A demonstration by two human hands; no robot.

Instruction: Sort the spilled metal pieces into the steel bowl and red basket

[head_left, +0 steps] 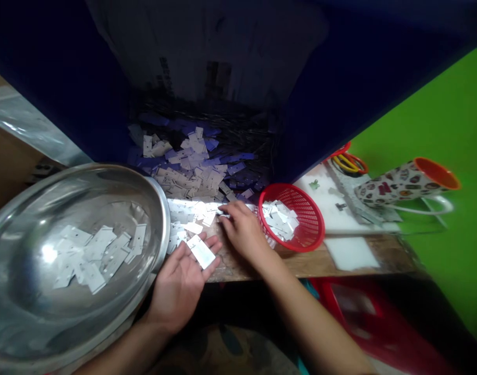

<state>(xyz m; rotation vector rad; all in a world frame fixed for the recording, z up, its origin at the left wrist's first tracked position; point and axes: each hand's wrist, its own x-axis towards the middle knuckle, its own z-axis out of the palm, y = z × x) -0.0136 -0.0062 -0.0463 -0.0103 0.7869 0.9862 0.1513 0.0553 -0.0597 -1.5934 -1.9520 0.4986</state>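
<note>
My left hand is palm up, its fingers curled slightly around a small stack of flat silvery metal plates with tiny holes. Over the wooden bench, my right hand reaches to the front edge of a heap of loose metal plates. Its thumb and fingers pinch a small metal plate, partly hidden by the fingertips. On the left, a large steel basin holds several more plates. Right beside my right hand stands a red plastic basket, also with plates inside.
Dark blue panels enclose the heap on both sides. To the right lie a white board, a white pad and a patterned cup with an orange rim. Below the bench edge is a red plastic object.
</note>
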